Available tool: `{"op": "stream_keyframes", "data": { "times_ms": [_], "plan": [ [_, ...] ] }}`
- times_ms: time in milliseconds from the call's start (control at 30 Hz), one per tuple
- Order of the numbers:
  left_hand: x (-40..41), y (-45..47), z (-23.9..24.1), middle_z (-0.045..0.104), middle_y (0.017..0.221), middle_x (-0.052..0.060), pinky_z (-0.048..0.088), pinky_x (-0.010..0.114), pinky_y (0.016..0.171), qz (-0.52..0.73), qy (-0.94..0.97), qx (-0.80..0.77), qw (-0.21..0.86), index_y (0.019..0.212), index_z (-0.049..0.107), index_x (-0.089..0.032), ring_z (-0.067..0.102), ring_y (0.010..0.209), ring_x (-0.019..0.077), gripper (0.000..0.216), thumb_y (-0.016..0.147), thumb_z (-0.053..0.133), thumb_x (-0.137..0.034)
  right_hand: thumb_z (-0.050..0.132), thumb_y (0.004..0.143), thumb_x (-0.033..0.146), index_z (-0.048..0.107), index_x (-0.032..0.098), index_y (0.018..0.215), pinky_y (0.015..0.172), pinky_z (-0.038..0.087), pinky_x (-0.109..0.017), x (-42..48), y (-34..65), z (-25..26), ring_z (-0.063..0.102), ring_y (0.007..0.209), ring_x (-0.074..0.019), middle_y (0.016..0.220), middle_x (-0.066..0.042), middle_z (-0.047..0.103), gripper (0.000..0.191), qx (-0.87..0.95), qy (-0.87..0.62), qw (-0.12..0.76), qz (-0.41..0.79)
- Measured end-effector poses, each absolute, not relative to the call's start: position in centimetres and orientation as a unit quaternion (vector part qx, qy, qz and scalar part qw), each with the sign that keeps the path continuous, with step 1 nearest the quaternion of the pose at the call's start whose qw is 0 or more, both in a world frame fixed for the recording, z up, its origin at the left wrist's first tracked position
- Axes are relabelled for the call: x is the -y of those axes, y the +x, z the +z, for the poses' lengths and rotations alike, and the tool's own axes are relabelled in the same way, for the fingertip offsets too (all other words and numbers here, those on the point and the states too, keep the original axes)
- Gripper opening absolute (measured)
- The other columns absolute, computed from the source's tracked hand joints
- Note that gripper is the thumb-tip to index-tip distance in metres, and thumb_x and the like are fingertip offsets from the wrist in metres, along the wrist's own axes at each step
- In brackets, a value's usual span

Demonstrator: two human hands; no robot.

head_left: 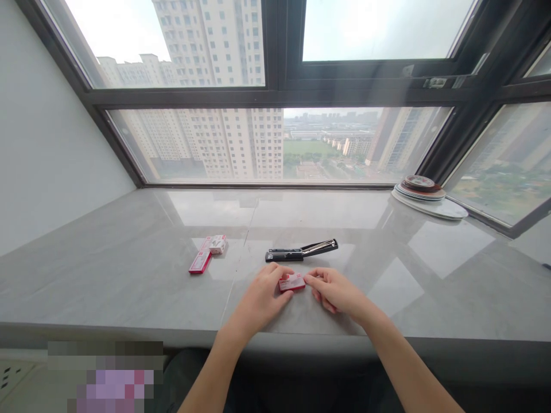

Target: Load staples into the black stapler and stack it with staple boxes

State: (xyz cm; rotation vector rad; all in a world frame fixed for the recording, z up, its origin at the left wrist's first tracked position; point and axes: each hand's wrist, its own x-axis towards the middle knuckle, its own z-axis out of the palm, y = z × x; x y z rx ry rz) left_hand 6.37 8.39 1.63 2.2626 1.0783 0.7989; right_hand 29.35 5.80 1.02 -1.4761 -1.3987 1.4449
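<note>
A small red-and-white box (293, 282), which looks like a staple box, lies on the grey stone sill in front of me. My left hand (271, 289) grips its left end between thumb and fingers. At the right end, the pinched fingertips of my right hand (325, 288) touch the box; whether they hold a flap or something small I cannot make out. Just beyond my hands lies a black stapler (286, 254), opened up, its metal magazine (318, 247) slanting up to the right.
To the left lie a flat red-and-white box (200, 262) and a smaller white-and-pink box (218, 244) touching it. A stack of round plates or discs (424, 195) sits at the right by the window. The sill's front edge (301, 342) runs close below my wrists.
</note>
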Motion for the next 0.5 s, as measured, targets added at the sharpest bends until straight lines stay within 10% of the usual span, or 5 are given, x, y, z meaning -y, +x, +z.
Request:
{"op": "stream_keyframes", "data": {
  "times_ms": [500],
  "plan": [
    [-9.5,5.2,0.9,0.068,0.106,0.003,0.049,0.034,0.091,0.283,0.822,-0.424,0.254,0.109,0.073,-0.029,0.064,0.103,0.0228,0.023,0.089,0.074,-0.040,0.066,0.089,0.052,0.056,0.020,0.077,0.038,0.016,-0.022,-7.5,31.2,0.9,0.034,0.037,-0.0062,0.050,0.007,0.049,0.036,0.540,-0.599,0.254,0.534]
  ]
}}
